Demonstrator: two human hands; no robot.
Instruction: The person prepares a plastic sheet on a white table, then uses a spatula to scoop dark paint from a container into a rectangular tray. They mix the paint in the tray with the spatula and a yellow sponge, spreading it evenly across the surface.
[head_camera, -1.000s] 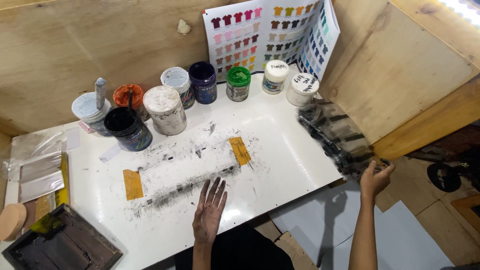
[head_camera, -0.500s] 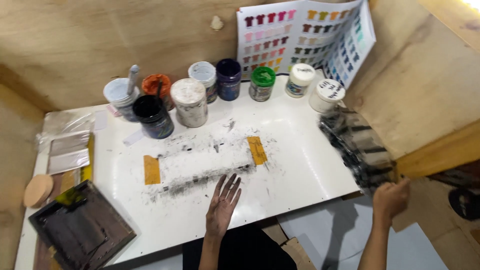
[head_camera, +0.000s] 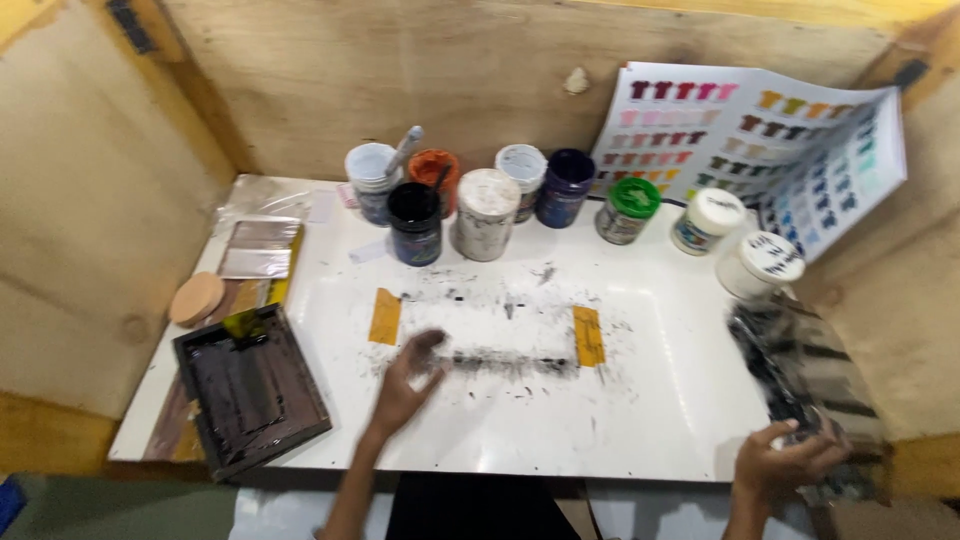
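Note:
My left hand (head_camera: 405, 375) lies blurred on the white table (head_camera: 660, 400), fingers apart. Its fingertips touch the left end of a black ink smear (head_camera: 505, 360). The smear runs between two yellow tape strips, one at the left (head_camera: 385, 315) and one at the right (head_camera: 588, 335). My right hand (head_camera: 785, 462) is at the table's front right corner. Its fingers curl over the lower end of a transparent film with black print (head_camera: 800, 365), which lies along the table's right edge.
Several paint jars (head_camera: 485, 212) stand in a row at the back, one holding a stirring tool (head_camera: 403, 150). A black ink-covered frame (head_camera: 250, 390) lies front left beside a tan round disc (head_camera: 197, 298) and plastic sheets (head_camera: 260, 250). A colour chart (head_camera: 760, 140) leans on the plywood wall.
My left hand has slid left across the ink smear toward the left tape strip. My right hand has risen to the film's lower end and curled onto it.

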